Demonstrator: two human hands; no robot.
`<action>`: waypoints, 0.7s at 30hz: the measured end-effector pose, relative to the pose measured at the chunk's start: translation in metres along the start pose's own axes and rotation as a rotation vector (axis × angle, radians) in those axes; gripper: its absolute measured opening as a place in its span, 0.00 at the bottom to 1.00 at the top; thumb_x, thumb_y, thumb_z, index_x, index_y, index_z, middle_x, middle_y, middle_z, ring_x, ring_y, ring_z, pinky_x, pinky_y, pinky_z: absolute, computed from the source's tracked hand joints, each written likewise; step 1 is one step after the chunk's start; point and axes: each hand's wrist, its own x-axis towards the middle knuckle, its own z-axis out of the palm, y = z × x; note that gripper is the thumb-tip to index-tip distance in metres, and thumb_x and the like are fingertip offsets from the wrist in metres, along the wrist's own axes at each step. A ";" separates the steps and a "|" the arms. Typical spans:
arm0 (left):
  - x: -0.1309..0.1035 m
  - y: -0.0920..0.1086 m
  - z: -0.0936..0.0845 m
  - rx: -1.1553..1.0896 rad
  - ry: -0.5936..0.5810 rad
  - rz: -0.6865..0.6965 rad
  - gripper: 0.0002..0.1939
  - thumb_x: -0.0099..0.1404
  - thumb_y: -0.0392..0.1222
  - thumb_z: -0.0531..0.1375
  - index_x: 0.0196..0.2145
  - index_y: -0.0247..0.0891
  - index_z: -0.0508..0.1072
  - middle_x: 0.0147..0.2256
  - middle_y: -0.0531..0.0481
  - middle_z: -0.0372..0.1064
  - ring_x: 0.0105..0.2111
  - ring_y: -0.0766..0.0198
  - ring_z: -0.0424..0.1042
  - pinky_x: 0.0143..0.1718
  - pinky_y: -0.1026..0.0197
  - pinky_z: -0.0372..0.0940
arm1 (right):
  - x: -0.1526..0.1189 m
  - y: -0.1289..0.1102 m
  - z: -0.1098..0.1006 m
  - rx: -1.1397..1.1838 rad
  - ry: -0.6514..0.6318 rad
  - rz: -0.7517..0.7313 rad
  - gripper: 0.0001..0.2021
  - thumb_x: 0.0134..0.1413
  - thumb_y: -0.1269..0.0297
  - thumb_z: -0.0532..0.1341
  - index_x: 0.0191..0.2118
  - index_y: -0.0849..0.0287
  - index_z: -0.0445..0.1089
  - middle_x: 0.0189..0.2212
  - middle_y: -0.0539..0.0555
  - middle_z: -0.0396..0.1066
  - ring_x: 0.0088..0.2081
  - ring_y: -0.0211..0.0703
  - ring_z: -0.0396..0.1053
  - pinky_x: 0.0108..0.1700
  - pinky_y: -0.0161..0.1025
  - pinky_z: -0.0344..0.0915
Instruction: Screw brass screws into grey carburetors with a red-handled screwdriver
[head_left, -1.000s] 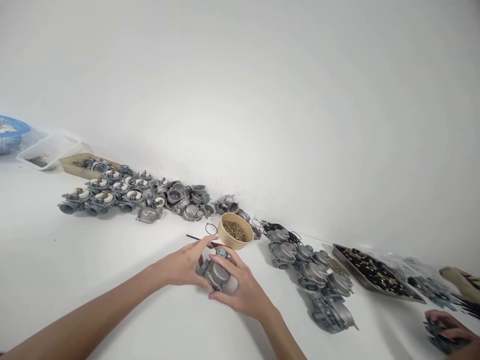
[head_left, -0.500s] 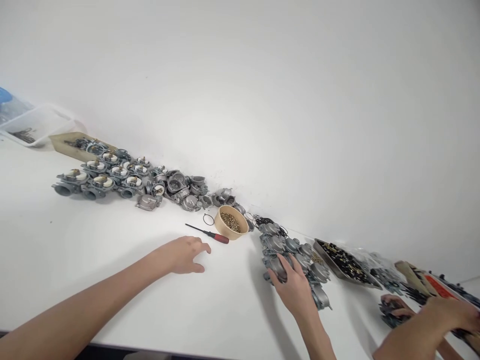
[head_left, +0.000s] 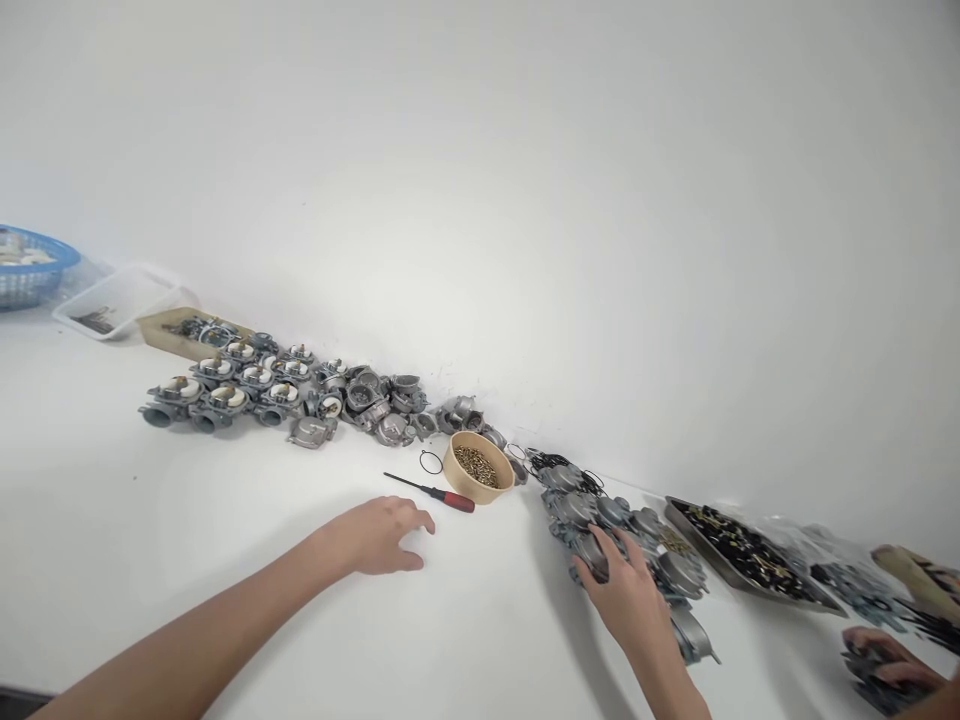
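Note:
My left hand (head_left: 390, 537) hovers over the white table (head_left: 315, 620), fingers apart and holding nothing. Just beyond it lies a screwdriver (head_left: 456, 501) with a red and black handle. My right hand (head_left: 621, 577) has its fingers spread around a grey metal carburetor part (head_left: 592, 556) at the near left edge of a cluster. Behind the screwdriver stands a round tan bowl (head_left: 481, 495) of small brass pieces, with a black ring (head_left: 430, 462) at its left.
Carburetor bodies with white floats (head_left: 229, 398) stand at left, beside loose metal bowls (head_left: 393, 430). A tan tray (head_left: 169, 337), white bin (head_left: 146, 290) and blue basket (head_left: 56, 250) lie beyond. At right are a metal tray (head_left: 720, 560) and another person's hand (head_left: 892, 660).
The view has swung right-to-left, so everything sits further right and lower, and the blue basket shows more. Both my hands keep nearly the same places over the table. Less of the other person's arms shows.

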 end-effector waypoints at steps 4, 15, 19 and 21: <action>0.001 0.002 0.003 0.025 0.018 -0.003 0.23 0.65 0.49 0.64 0.58 0.50 0.74 0.56 0.47 0.75 0.55 0.47 0.74 0.52 0.49 0.71 | -0.008 -0.007 -0.005 -0.030 0.010 0.054 0.31 0.66 0.43 0.44 0.68 0.48 0.63 0.71 0.61 0.54 0.40 0.56 0.78 0.37 0.56 0.76; -0.051 -0.048 -0.113 0.289 0.868 -0.571 0.27 0.75 0.55 0.50 0.64 0.40 0.68 0.62 0.35 0.67 0.64 0.35 0.62 0.60 0.33 0.62 | -0.031 -0.068 -0.035 0.011 0.052 -0.675 0.29 0.65 0.49 0.58 0.70 0.40 0.61 0.73 0.57 0.53 0.59 0.64 0.72 0.46 0.52 0.79; -0.104 -0.093 -0.139 0.382 0.933 -0.858 0.34 0.71 0.68 0.51 0.63 0.43 0.69 0.63 0.36 0.64 0.62 0.27 0.62 0.55 0.32 0.64 | 0.002 -0.131 -0.012 0.086 0.053 -0.968 0.21 0.64 0.62 0.62 0.61 0.49 0.70 0.65 0.62 0.66 0.58 0.60 0.72 0.54 0.54 0.74; -0.119 -0.116 -0.134 0.347 0.888 -0.893 0.36 0.69 0.71 0.52 0.63 0.44 0.69 0.65 0.36 0.61 0.64 0.27 0.60 0.57 0.31 0.61 | 0.013 -0.153 0.008 0.129 0.076 -1.018 0.20 0.63 0.62 0.64 0.60 0.50 0.70 0.64 0.62 0.67 0.59 0.62 0.71 0.56 0.55 0.71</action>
